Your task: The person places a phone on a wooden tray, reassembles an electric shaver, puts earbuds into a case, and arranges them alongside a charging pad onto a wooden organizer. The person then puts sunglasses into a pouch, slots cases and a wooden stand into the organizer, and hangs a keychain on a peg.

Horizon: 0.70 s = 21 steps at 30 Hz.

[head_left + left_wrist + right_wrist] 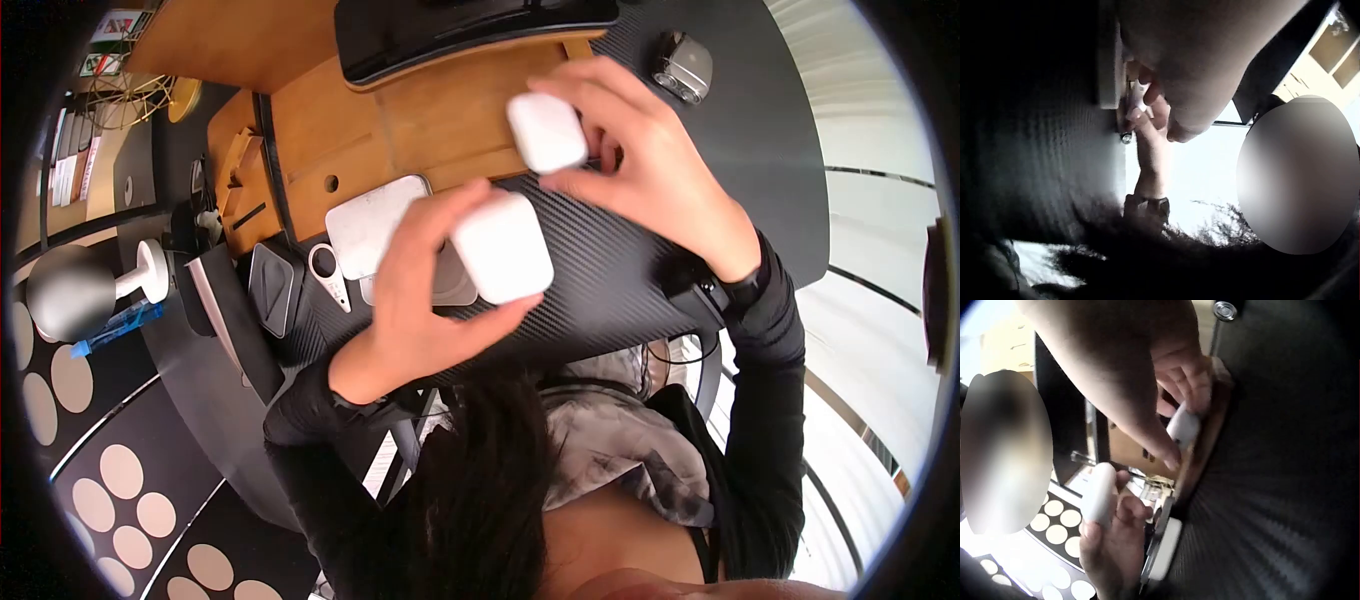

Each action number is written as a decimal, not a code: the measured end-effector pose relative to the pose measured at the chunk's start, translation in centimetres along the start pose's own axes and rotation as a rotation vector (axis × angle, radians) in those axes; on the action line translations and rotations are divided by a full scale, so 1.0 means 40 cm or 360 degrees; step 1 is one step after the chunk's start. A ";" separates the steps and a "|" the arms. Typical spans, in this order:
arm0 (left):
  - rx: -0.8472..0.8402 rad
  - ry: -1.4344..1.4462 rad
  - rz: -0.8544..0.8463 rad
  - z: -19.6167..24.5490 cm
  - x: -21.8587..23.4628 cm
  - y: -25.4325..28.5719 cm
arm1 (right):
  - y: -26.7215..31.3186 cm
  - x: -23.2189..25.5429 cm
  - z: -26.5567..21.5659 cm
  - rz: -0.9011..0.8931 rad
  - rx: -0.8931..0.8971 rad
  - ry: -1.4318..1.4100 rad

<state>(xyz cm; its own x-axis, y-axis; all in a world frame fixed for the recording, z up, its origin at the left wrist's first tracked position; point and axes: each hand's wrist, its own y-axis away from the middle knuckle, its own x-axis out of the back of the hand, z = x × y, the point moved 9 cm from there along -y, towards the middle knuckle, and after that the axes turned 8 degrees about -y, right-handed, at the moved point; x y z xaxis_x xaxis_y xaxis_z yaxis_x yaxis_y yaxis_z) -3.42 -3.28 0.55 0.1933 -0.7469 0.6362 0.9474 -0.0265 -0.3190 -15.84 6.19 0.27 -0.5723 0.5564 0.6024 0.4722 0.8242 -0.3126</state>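
In the head view my left hand grips a larger white rounded case between thumb and fingers above the dark mat. Up and to the right, my right hand pinches a smaller white rounded case. The two cases are apart. The right wrist view shows the left hand holding its white case on edge, and the right hand with its white case between thumb and fingers. In the left wrist view the right hand holds its case, partly hidden.
A white flat box and a grey-edged item lie behind the left hand. Left of them are a white ring-ended tool and a black tray. A wooden stand spans the back; a grey device stands at the back right.
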 end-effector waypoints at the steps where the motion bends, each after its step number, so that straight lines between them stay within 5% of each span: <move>1: 0.0097 -0.0128 0.0082 -0.004 0.027 -0.010 | -0.003 0.001 0.014 0.0059 -0.0029 -0.0140; 6: 0.0627 -0.0280 0.0130 -0.118 0.115 -0.056 | -0.018 -0.022 0.028 0.0182 0.0173 -0.0488; 10: 0.0524 -0.0302 0.0114 -0.178 0.149 -0.081 | -0.024 0.007 -0.014 0.0295 0.0424 -0.0035; 12: 0.0376 -0.0461 0.0044 -0.192 0.149 -0.085 | -0.029 0.038 -0.001 0.0081 0.0347 -0.0017; 14: 0.0597 -0.0252 0.0072 -0.257 0.159 -0.071 | -0.027 0.097 0.035 0.0047 0.0061 0.0057; 18: 0.0514 -0.0114 0.0116 -0.309 0.166 -0.091 | -0.002 0.227 0.070 0.0389 -0.0160 0.0363; 21: 0.0478 0.0059 0.0029 -0.325 0.144 -0.113 | 0.026 0.235 0.138 0.0285 -0.0185 0.0611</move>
<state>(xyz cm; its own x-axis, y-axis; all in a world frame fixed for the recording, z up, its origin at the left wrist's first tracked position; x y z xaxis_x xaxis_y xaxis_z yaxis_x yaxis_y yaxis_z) -9.90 -16.08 -3.46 0.2068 -0.7691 0.6047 0.9780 0.1809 -0.1043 -24.43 12.87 1.53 -0.1941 0.5918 0.7824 0.6261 0.6887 -0.3656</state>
